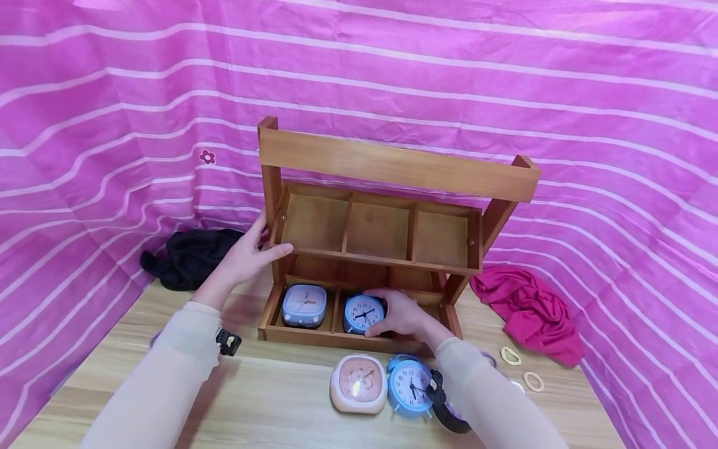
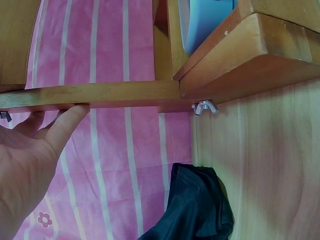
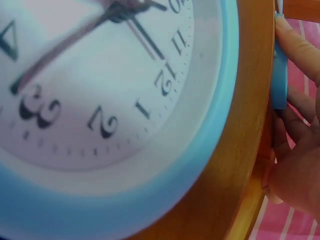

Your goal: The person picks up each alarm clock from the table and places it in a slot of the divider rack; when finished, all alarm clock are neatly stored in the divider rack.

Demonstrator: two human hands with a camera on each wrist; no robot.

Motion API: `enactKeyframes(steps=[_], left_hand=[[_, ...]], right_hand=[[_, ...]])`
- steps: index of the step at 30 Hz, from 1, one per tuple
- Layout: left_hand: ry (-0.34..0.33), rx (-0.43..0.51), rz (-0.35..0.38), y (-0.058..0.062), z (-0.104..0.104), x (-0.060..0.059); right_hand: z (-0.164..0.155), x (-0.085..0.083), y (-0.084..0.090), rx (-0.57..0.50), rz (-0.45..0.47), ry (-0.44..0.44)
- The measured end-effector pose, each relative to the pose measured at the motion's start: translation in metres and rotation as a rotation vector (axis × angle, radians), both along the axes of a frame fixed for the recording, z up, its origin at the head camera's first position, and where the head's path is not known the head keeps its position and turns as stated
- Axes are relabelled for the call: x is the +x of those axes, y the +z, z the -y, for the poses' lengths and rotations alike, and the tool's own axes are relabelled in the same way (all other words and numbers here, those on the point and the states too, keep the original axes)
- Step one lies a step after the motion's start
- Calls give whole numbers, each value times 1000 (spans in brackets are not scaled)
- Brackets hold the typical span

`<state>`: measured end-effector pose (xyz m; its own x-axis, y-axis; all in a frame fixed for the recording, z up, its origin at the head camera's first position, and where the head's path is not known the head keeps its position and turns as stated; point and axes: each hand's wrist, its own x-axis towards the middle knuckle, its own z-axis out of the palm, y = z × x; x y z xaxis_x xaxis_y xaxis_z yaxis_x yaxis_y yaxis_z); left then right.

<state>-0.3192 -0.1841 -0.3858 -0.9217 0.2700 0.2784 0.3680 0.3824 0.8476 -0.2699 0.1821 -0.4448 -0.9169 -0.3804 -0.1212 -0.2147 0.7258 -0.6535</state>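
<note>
A wooden two-tier rack [image 1: 392, 165] with a top bar stands on the table. My left hand [image 1: 263, 243] grips its left post, thumb across the front; in the left wrist view the thumb [image 2: 70, 117] presses the rack's board [image 2: 125, 95]. My right hand [image 1: 392, 310] curls round a round blue clock [image 1: 361, 313] in the lower tray's middle compartment. A square blue clock [image 1: 304, 305] sits in the lower left compartment. In the right wrist view my fingers [image 3: 300, 45] touch a blue edge [image 3: 280, 75] beyond the tray's wooden rim [image 3: 245, 125].
A pink square clock [image 1: 359, 383] and a blue twin-bell clock [image 1: 409, 385] lie on the table before the rack. A black cloth [image 1: 191, 255] lies at the left, a magenta cloth [image 1: 533, 312] at the right, with two pale rings [image 1: 510, 355] near it. Pink striped fabric surrounds the table.
</note>
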Motion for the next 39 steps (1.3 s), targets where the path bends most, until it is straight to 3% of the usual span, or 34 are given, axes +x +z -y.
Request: enactKeyframes(steps=[7,15,21,32,39], left_hand=[[-7,6,19,0,0,0],[6,-12,34,4,1,3],[13,-24,28,1,4,3],[17,-21,24,0,-1,3],[26,-28,10,0,0,3]], right_hand=[[3,2,4,117,-9,-2],[3,3,5,112,-12,0],[0,8,5,78,-17,64],[-9,49,21,-14,-69,208],[-14,79,24,65,-194,281]])
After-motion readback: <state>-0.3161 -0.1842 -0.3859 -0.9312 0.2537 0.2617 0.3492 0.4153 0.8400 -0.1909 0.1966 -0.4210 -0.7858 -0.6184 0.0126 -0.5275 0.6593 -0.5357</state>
